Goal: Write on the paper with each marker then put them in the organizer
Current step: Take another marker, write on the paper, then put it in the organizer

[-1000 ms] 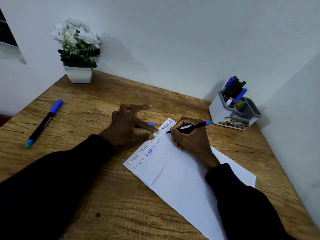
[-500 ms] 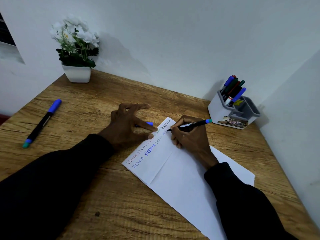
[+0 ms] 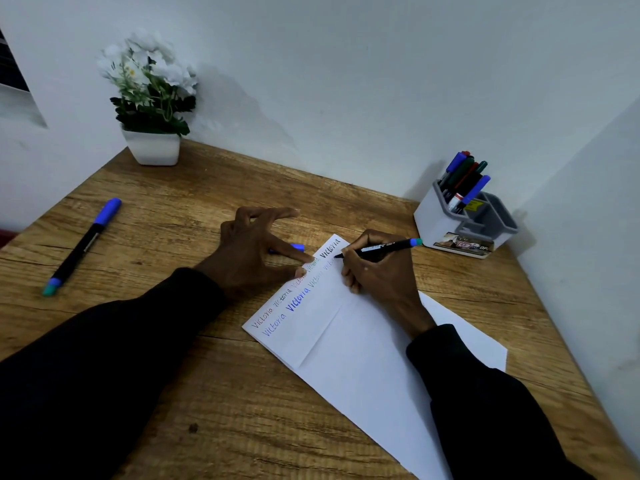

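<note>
The paper [image 3: 363,358] lies flat on the wooden bench [image 3: 207,393], turned at an angle, with a crease across its upper part. Two rows of the word "Victoria" in several colours run along its top edge.

Right hand [image 3: 377,271]: the grip is closed around the black marker [image 3: 381,247], with fingers and thumb curled on the barrel. The marker tip touches the paper near its far corner, at the end of the second row. The teal-blue rear end points toward the organizer [image 3: 429,220].

Left hand [image 3: 256,251]: the grip holds nothing. Its fingers are spread, and the index finger and thumb tips press on the paper's left edge. A blue object [image 3: 298,247] lies just behind the index finger and is mostly hidden.

The organizer stands at the far right corner of the bench and holds several upright markers [image 3: 464,178] in its tall compartment. A loose marker [image 3: 81,247] with a blue cap lies at the left side of the bench, well apart from the paper. A potted plant [image 3: 152,147] stands at the far left corner.
</note>
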